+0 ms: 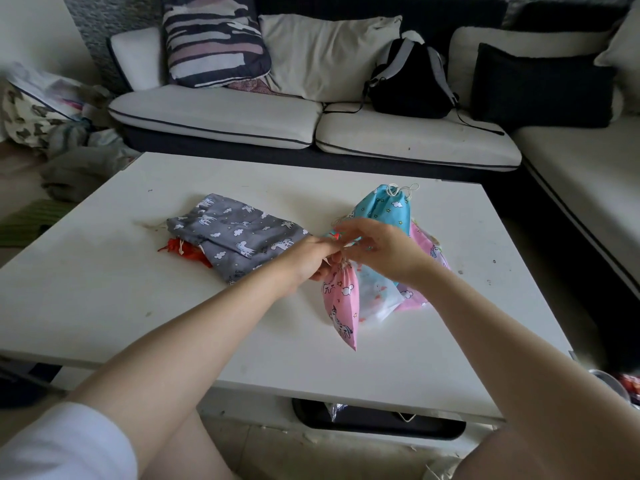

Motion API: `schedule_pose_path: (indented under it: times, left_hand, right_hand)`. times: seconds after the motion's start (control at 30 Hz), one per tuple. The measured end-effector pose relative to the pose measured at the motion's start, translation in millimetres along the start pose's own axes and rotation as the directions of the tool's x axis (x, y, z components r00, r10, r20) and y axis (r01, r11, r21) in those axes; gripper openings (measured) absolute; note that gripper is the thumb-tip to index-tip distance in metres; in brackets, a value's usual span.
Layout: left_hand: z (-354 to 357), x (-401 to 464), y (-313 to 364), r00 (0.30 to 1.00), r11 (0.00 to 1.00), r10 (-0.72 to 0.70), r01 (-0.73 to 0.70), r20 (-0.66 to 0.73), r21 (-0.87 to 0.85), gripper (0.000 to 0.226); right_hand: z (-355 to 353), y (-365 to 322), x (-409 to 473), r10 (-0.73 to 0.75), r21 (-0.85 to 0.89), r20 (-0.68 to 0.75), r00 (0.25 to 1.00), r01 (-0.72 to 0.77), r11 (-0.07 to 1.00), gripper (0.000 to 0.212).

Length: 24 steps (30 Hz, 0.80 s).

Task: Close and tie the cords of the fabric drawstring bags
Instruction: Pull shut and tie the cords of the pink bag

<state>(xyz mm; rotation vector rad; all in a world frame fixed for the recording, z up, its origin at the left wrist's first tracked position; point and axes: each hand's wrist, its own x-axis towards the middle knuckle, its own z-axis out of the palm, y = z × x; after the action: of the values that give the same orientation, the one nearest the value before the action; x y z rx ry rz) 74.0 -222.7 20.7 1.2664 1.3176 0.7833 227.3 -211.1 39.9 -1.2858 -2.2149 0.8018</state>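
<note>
My left hand (313,259) pinches the gathered neck of the pink bag (341,306) above the white table (138,271). My right hand (384,252), fingers curled, seems to grip its cord; blurred.

Both hands, left (313,258) and right (377,249), pinch the cords atop a pink bag (341,303) over the white table (138,306).

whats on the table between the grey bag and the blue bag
In the head view, both hands: the left hand and right hand work at the gathered neck of a pink bag.
</note>
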Motion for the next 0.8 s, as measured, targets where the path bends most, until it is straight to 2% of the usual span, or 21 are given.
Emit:
schedule_pose_path:
  times: [0.13,0.2,0.3,0.37,0.43,0.5,0.6,0.73,0.8]
  left_hand:
    - [-0.2,-2.0,2.3,1.0,1.0,0.001,-0.001,0.017,0.026,0.024]
    - [0.0,-1.8,0.5,1.0,0.998,0.014,-0.015,0.012,0.06,0.019]
    - [-0.3,-1.0,-1.5,1.0,1.0,0.022,-0.022,0.004,0.019,0.022]
    - [-0.1,-0.9,-0.9,0.999,0.999,0.007,-0.006,0.034,-0.032,0.017]
    - [1.7,-1.7,-0.7,0.998,1.0,0.007,-0.006,0.059,-0.013,0.011]
    - [2.8,-2.5,-2.7,0.999,0.996,0.039,-0.042,0.035,0.073,0.02]
    - [3.7,-6.5,-3.0,0.99,0.934,0.136,-0.113,-0.045,0.339,0.028]
    - [7.4,-8.3,-2.1,0.955,0.769,0.288,-0.187,-0.07,0.611,0.015]
    - [10.8,-9.2,-0.6,0.929,0.695,0.357,-0.198,-0.093,0.691,0.016]
  right_hand:
    - [0.6,-7.2,3.1,-0.142,-0.173,-0.056,0.988,0.13,0.976,0.031]
    - [1.2,-9.3,3.5,-0.201,-0.227,-0.022,0.979,0.191,0.955,0.031]
    - [3.7,-8.0,4.8,-0.28,-0.315,0.023,0.96,0.273,0.909,0.027]
    - [4.9,-6.6,6.1,-0.263,-0.37,0.037,0.964,0.258,0.893,0.023]
    - [6.5,-4.2,7.2,-0.187,-0.393,0.03,0.982,0.184,0.901,0.022]
    - [7.4,-4.2,6.5,-0.104,-0.344,-0.01,0.994,0.095,0.934,0.021]
    - [6.5,-7.7,3.4,-0.017,-0.337,-0.043,0.999,0.002,0.942,0.019]
    - [10.0,-10.0,1.0,0.082,-0.514,0.001,0.997,-0.07,0.855,0.018]
    - [15.5,-16.3,-3.4,0.035,-0.649,-0.006,0.999,-0.03,0.76,0.017]
